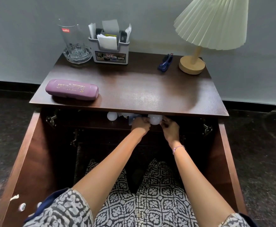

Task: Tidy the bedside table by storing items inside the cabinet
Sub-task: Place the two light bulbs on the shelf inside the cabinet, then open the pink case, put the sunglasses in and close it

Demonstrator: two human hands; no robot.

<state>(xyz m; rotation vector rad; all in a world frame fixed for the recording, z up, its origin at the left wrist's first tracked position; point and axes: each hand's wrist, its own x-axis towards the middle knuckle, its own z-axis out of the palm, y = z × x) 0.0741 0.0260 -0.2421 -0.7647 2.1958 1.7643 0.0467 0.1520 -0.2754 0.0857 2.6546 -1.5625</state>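
Gripping white bulb (155, 120) from both sides with left hand (140, 125) and right hand (171, 128), fingers curled round it, inside open cabinet (88, 122) just under table (142, 89) front edge

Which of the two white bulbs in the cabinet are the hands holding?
The right bulb, under the tabletop's front edge: the left hand and right hand grip it from either side. The left bulb sits apart, untouched.

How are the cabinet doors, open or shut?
Open: the cabinet doors stand wide; the left hand and right hand hold a white bulb inside.
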